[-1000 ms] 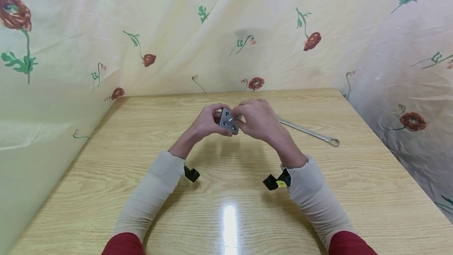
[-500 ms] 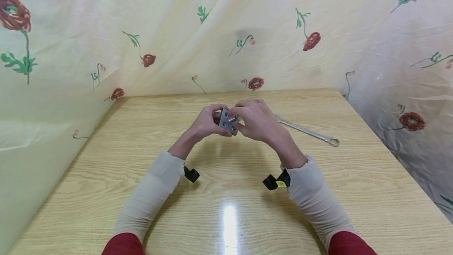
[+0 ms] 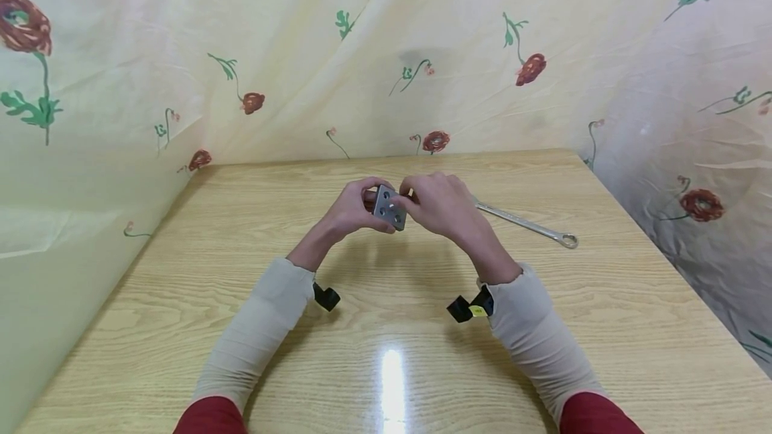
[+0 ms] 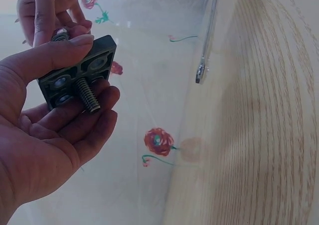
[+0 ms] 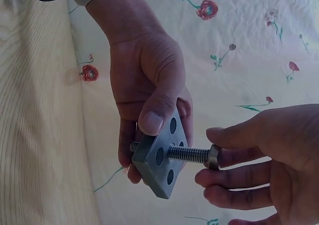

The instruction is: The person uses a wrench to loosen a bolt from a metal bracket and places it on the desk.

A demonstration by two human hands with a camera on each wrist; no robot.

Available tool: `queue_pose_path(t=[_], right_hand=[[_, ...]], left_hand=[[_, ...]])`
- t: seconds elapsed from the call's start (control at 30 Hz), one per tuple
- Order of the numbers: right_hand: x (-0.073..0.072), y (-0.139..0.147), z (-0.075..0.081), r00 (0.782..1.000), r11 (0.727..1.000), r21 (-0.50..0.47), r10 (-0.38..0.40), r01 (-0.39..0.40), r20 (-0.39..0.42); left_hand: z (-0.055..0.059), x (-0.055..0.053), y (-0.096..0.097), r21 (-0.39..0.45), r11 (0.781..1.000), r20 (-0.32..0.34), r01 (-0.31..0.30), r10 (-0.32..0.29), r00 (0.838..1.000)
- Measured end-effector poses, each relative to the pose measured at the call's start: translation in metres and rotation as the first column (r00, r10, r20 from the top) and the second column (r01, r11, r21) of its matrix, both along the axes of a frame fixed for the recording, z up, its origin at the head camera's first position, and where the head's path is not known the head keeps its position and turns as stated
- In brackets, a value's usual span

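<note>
My left hand (image 3: 352, 209) grips a square grey plate (image 3: 382, 202) by its edges, thumb on one side and fingers on the other. The plate has a hole near each corner, and a long threaded bolt (image 5: 187, 154) passes through its middle. In the left wrist view the bolt's threaded end (image 4: 88, 95) sticks out of the ribbed back of the plate, beside the fingers. My right hand (image 3: 440, 205) holds the bolt's hex head (image 5: 214, 157) between thumb and fingers. A length of thread shows between head and plate.
A combination wrench (image 3: 525, 222) lies on the wooden table (image 3: 362, 333), to the right of my right hand, which hides its far end. Flower-patterned cloth (image 3: 289, 52) hangs behind the table and at both sides. Black wrist cameras (image 3: 461, 309) sit under both forearms.
My right thumb and fingers have shifted around the bolt head, and the thumb now covers more of the bolt in the head view. The left hand and plate have stayed nearly still.
</note>
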State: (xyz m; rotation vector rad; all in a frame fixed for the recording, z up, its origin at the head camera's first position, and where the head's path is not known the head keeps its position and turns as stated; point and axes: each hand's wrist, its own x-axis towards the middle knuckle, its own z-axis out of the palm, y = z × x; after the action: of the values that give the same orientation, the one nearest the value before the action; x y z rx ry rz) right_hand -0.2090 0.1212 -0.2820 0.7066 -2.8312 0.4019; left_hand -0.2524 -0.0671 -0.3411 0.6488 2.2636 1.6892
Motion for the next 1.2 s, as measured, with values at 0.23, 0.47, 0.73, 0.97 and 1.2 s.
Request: queue_pose_path(t=[0.23,0.47,0.73,0.97,1.2], right_hand=[[0.0013,-0.0002,-0.0001,0.997,0.999,0.008,0.045,-0.045,-0.070],[0.0029,0.0013,-0.0023,0.982,0.993,0.016,0.118,-0.117,-0.146],[0.0038,0.0003,-0.0032,0.973,0.986,0.044,0.165,-0.160,-0.165],[0.0063,0.0023,0.0000,0.987,0.995,0.027,0.101,-0.098,-0.123],[0.0052,0.0024,0.0025,0.999,0.999,0.016,-0.036,0.037,-0.022]], left_hand=[[-0.0001,-0.0004,-0.0005,0.012,1.000,0.013,0.001,-0.001,1.000],[-0.0022,-0.0013,-0.0001,0.032,0.999,0.018,0.009,-0.010,1.000],[-0.0027,-0.0009,-0.0002,0.025,1.000,0.011,0.014,-0.015,1.000],[-0.0026,-0.0009,0.0004,0.026,1.000,0.014,0.017,-0.017,1.000],[-0.0024,-0.0012,-0.0002,0.016,1.000,-0.004,0.012,-0.012,1.000]])
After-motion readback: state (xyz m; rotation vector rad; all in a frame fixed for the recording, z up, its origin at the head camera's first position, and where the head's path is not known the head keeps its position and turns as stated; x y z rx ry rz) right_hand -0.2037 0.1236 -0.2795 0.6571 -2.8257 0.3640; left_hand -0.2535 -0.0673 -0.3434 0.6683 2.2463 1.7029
